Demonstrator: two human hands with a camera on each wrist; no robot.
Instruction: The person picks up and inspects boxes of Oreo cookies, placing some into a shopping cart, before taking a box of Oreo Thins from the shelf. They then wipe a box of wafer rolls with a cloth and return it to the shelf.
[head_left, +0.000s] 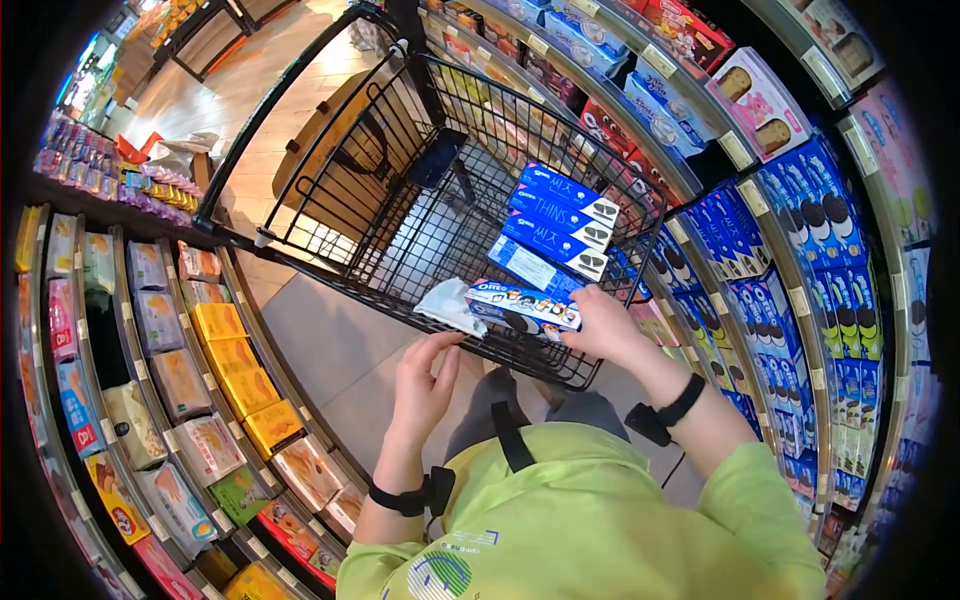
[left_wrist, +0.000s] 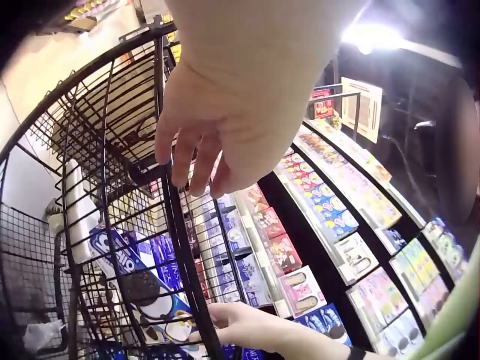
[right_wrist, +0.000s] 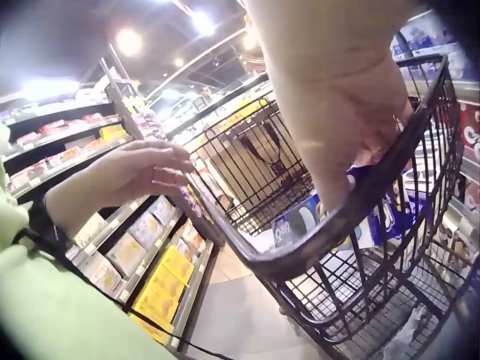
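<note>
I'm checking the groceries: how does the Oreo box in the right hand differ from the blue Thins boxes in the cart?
The Oreo box mixes white and blue around cookie pictures; the Thins boxes look mostly blue, with white ends. The right hand holds the Oreo box at one end, while the Thins boxes lie grouped together, not held. Both are inside the cart and show cookie pictures.

Oreo boxes [head_left: 545,232] in cart [head_left: 415,250]; stocked shelves [head_left: 141,369] left, Oreo shelves [head_left: 800,302] right.
</note>
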